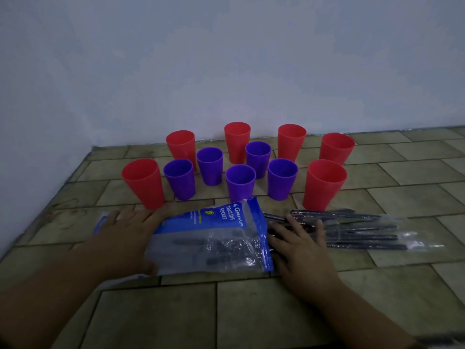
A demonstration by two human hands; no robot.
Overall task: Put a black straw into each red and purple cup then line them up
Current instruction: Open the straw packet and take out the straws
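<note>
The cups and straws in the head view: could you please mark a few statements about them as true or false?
1. There are six red cups. True.
2. There are six purple cups. False: there are five.
3. Every cup stands upright. True.
4. One cup already holds a straw. False: all the cups are empty, and the black straws lie in clear wrapping on the tiled surface, to the right of the blue and clear bag.
5. The right hand lies flat on the straws with its fingers spread. True.
</note>
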